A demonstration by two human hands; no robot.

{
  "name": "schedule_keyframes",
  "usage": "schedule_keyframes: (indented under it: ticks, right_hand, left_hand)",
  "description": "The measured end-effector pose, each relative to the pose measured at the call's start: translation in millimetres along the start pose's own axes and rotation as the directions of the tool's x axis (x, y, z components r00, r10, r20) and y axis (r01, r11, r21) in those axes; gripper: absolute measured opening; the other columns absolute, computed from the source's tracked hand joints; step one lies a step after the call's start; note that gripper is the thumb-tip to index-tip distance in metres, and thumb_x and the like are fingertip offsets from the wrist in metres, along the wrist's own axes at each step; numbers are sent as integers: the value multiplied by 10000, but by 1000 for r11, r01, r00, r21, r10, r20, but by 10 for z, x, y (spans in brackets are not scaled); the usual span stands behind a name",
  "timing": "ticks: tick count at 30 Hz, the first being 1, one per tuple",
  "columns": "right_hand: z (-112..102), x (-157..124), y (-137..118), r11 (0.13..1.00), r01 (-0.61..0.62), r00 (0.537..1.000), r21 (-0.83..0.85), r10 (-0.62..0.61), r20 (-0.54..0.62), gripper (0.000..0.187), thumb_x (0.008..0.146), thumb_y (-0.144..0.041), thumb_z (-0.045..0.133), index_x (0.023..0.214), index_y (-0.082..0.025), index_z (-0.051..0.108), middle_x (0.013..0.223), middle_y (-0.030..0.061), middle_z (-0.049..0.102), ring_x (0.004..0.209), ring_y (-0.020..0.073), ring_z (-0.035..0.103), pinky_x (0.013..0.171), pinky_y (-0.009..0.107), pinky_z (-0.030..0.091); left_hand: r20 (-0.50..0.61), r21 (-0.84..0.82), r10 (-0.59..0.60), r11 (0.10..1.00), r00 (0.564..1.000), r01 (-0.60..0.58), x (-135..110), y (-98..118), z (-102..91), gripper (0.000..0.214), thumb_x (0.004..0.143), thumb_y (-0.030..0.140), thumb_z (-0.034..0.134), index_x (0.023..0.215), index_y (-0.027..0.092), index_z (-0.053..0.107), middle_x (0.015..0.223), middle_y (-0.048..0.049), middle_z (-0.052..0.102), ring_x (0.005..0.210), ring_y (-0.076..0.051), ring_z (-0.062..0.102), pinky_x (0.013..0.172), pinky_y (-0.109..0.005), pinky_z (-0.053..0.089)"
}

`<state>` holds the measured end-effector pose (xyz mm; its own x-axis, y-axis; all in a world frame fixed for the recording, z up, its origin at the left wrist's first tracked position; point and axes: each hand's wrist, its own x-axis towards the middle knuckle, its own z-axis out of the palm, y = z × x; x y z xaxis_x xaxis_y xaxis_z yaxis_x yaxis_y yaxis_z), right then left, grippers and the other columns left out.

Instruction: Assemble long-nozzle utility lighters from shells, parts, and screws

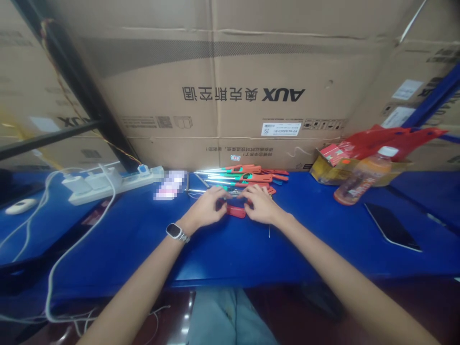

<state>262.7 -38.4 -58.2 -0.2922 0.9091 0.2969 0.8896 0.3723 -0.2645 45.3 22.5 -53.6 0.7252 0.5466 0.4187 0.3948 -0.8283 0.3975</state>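
My left hand (207, 207) and my right hand (260, 203) meet over a small red lighter-like piece (236, 211) on the blue table (230, 249). Both hands have their fingers curled round its ends and grip it. A smartwatch sits on my left wrist (176, 232). Just behind the hands lies a pile of several long-nosed lighters (244, 176) with red and green handles and metal tubes. A thin pin-like item (269, 232) lies on the table by my right wrist.
A white power strip (108, 184) with plugs and cables lies at the back left. An orange drink bottle (361, 177), a yellow box with red packaging (336, 160) and a dark phone (391, 225) are at the right. Large cardboard cartons (233, 86) wall the back.
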Motion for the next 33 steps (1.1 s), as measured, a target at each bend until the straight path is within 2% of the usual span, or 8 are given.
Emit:
schedule_keyframes:
  ticks: [4,9,13,18,24,27,30,33]
  right_hand:
    - [68,-132,-90,1000,-1,1000,19,1,12,198,887,-301,573,1019,-209,689,1066,81,653,1034,254,503,902,423,338]
    - [93,-119,-58,999,-28,999,15,29,-31,174,876,-219,556,967,-209,704,1013,68,647,1010,239,507,869,403,328]
    - [72,-104,-30,998,-59,998,8,59,-18,178,837,-191,571,942,-213,713,995,71,641,998,244,512,870,405,332]
    - [70,46,-52,986,-132,990,100,137,-40,148,839,-258,598,935,-230,707,1036,68,650,1046,258,538,940,446,323]
    - [141,293,-125,988,-140,990,62,139,18,115,831,-295,639,902,-223,694,1120,96,653,1194,302,509,996,480,309]
    - [189,304,-151,989,-130,991,69,128,30,97,838,-267,623,893,-217,684,1135,97,658,1251,306,480,1003,472,306]
    - [202,319,-159,988,-133,991,79,134,-7,93,848,-257,599,872,-215,679,1037,76,678,1156,285,534,965,443,330]
    - [188,415,-171,987,-145,988,62,148,-48,107,856,-263,587,875,-216,682,957,62,675,1010,255,568,902,409,353]
  left_hand:
    - [129,19,20,1000,991,-23,-133,35,15,188,822,305,673,987,215,661,1024,-52,671,993,-243,595,925,-391,466]
    - [169,35,14,999,986,-20,-135,42,86,140,881,305,633,981,222,687,1007,-46,671,1011,-238,596,925,-387,456]
    - [114,-7,-9,1000,993,9,-127,4,77,176,873,355,648,979,221,691,995,-52,679,968,-231,606,892,-375,471]
    - [-51,-24,-156,988,986,155,-142,-191,-4,166,919,280,534,941,203,679,910,-53,676,888,-219,606,817,-365,488]
    - [130,-170,-150,971,980,171,-175,-206,53,94,839,282,642,871,203,681,861,-25,675,766,-172,621,719,-299,504]
    - [133,-191,-166,963,977,190,-174,-197,73,103,844,289,640,867,198,683,858,-25,670,761,-166,622,719,-295,504]
    - [131,-203,-193,955,972,217,-172,-247,20,119,853,297,629,868,193,686,847,-27,673,744,-164,623,708,-295,503]
    - [-2,-119,-256,960,967,254,-179,-324,-96,172,893,311,570,891,189,691,878,-45,681,757,-180,621,710,-318,494]
